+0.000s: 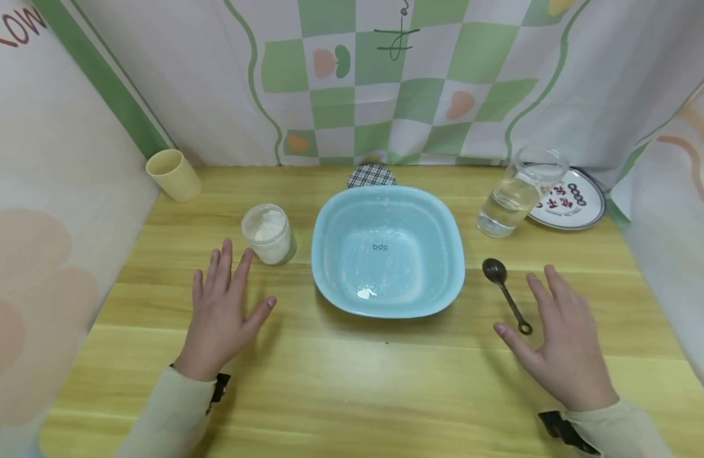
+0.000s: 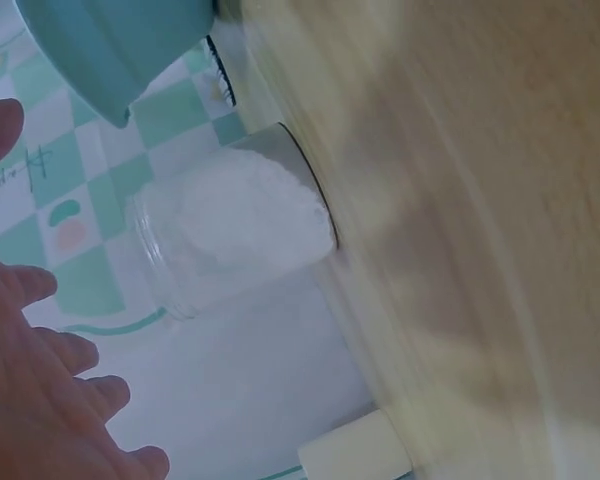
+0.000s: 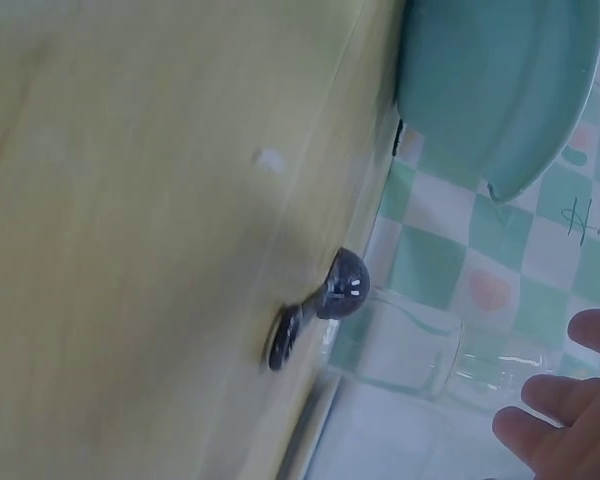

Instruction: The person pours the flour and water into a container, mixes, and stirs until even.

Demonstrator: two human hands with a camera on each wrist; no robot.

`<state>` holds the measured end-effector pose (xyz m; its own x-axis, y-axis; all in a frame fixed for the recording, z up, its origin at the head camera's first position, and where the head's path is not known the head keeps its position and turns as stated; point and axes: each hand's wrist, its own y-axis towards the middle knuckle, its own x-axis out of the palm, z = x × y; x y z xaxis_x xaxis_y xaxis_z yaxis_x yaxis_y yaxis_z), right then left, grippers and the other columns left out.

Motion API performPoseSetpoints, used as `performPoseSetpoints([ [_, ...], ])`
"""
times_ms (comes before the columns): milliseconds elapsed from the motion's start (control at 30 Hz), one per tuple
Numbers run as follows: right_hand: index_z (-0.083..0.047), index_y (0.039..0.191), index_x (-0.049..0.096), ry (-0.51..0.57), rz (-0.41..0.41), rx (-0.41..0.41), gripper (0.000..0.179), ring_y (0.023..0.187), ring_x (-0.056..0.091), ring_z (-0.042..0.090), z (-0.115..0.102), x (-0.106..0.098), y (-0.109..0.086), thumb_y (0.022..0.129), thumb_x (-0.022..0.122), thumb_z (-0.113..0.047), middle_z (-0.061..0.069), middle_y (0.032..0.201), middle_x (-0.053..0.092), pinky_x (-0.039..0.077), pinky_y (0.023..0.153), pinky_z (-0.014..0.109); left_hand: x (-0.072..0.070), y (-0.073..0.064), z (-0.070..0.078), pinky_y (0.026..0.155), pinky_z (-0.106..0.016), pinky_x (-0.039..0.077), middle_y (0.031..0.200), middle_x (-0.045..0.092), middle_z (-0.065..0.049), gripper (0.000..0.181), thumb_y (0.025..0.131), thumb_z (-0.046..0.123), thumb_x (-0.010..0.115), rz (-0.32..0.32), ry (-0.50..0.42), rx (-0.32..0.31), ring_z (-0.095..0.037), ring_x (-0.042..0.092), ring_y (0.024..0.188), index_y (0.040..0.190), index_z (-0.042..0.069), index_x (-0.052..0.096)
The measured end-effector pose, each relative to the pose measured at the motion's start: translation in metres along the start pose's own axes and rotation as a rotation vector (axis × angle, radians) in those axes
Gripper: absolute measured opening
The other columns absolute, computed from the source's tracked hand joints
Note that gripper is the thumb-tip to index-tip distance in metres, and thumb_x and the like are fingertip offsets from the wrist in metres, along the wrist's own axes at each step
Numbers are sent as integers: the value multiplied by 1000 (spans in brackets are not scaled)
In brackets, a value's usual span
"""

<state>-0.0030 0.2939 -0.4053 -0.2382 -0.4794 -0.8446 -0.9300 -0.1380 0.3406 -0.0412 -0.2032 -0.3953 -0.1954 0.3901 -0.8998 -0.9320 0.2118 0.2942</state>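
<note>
The spoon (image 1: 505, 292) lies on the right half of the worktop (image 1: 340, 394), between the blue basin (image 1: 398, 280) and the right hand (image 1: 568, 353). It is close to that hand, on the side of its thumb, and a bit farther toward the far edge. The right hand is much nearer to it than the left hand (image 1: 220, 321). The spoon lies on a slant. Its round end points to the far edge, and its handle runs back toward the near edge and a little toward the right edge. The handle's end is near the right thumb, but they look apart.

The right hand has its fingers stretched out and holds nothing. The left hand is the same, with its fingers spread wide.

The glass jar (image 1: 272, 238) of white stuff stands upright on the left half, just past the left fingertips and a bit to their right. It is nearer to the left hand. I cannot tell how high the hands are above the worktop.
</note>
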Motion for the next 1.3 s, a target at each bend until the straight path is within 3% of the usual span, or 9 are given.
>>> performPoseSetpoints([
  [167,1,155,31,140,-4,69,84,141,24,57,-2,4,-1,88,75,-24,27,162,21,10,116,71,1,2,-1,112,-77,8,166,3,-24,91,92,41,68,-27,-69,-33,-48,7,150,159,1,20],
  [400,-6,158,28,321,8,148,75,140,30,53,-10,11,7,95,68,-15,29,157,30,19,116,66,6,5,-11,115,-73,6,165,-5,-23,97,95,36,67,-120,-234,-154,-47,2,150,159,-3,6],
  [500,-7,157,31,334,18,176,71,134,40,47,-14,15,10,96,67,-15,28,153,38,27,118,42,13,5,-16,116,-71,6,166,-5,-21,98,95,33,68,-107,-297,-185,-48,3,150,159,-1,3],
  [633,-9,155,36,351,50,215,63,118,54,15,-17,22,15,99,64,-15,20,137,56,35,97,13,21,8,-20,118,-67,9,165,-2,-24,100,94,28,70,-73,-374,-208,-47,5,150,160,0,1],
  [767,-6,152,40,442,95,245,57,99,55,-4,-20,29,20,99,61,-8,7,117,65,40,84,9,27,14,-21,120,-61,13,166,0,-23,102,94,26,71,-56,-449,-245,-45,9,150,160,3,-2],
  [967,1,148,42,600,115,276,51,98,60,1,-25,39,28,100,57,-3,-11,107,64,46,85,8,30,20,-23,118,-64,15,167,-1,-17,105,94,34,70,-71,-547,-361,-46,12,149,162,15,-8],
  [1100,3,147,44,686,120,297,48,97,62,6,-28,45,34,101,57,-6,-9,104,65,48,87,11,33,25,-25,119,-63,13,167,-1,-14,106,94,37,71,-70,-610,-410,-41,8,151,162,20,-8],
  [1300,1,144,48,870,119,337,44,91,64,14,-34,52,41,101,57,-7,-3,98,68,52,85,16,42,33,-28,121,-58,12,168,1,-8,104,93,31,72,-42,-687,-423,-32,6,153,162,19,-6],
])
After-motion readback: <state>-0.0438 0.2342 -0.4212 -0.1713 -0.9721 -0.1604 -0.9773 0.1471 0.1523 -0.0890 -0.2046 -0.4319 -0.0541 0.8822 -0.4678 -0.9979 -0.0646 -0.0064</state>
